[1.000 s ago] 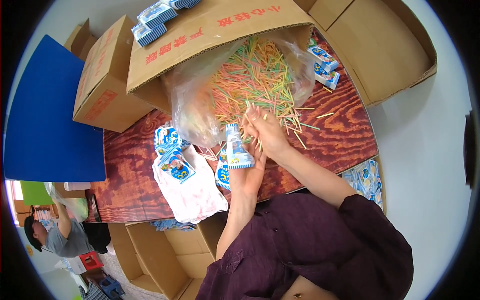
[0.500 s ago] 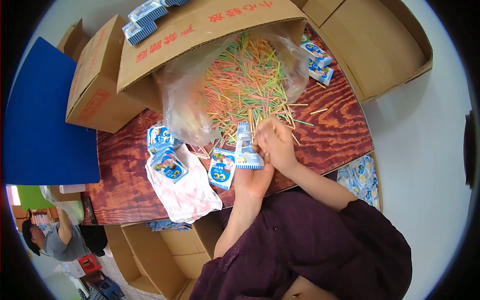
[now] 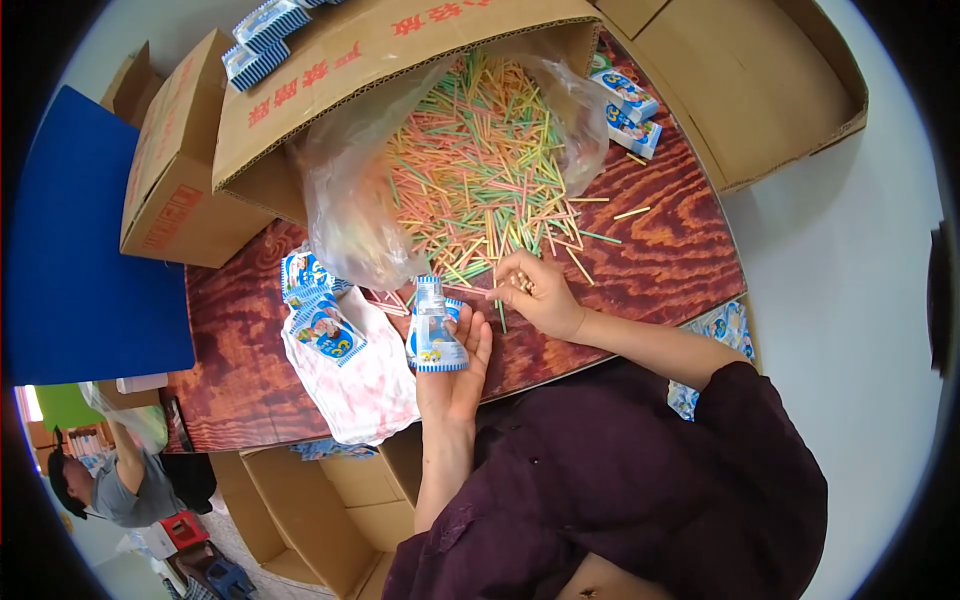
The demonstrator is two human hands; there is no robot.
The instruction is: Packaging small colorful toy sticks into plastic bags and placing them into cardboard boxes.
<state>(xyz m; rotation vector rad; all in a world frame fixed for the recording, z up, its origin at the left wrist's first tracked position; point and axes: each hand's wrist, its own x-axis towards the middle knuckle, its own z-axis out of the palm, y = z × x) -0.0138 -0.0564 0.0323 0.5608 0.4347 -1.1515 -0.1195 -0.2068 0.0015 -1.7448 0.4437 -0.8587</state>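
A blue-and-white packet with a clear middle (image 3: 437, 335) lies across my upturned left hand (image 3: 462, 385), its fingers bent along the packet's right side. My right hand (image 3: 540, 298) is just to the right, closed in a pinch on a few thin coloured sticks; their pale ends show between the fingers. Ahead of both hands a big heap of pink, green, yellow and orange sticks (image 3: 480, 170) spills from a clear plastic bag (image 3: 350, 225) in a tipped carton (image 3: 350, 80). Partly hidden behind the held packet, another printed packet (image 3: 453, 308) lies on the table.
More packets (image 3: 325, 325) rest on a stained white cloth (image 3: 350, 390) at left. Packets (image 3: 630, 130) lie at the heap's right on the red-brown table (image 3: 660, 250). Open cartons stand at far right (image 3: 745, 90) and below (image 3: 330, 500). Another person (image 3: 125, 480) is at lower left.
My hands have moved apart: the left has shifted left and down with the packet. The right has come away from the packet, its fingers now closed near the heap's front edge.
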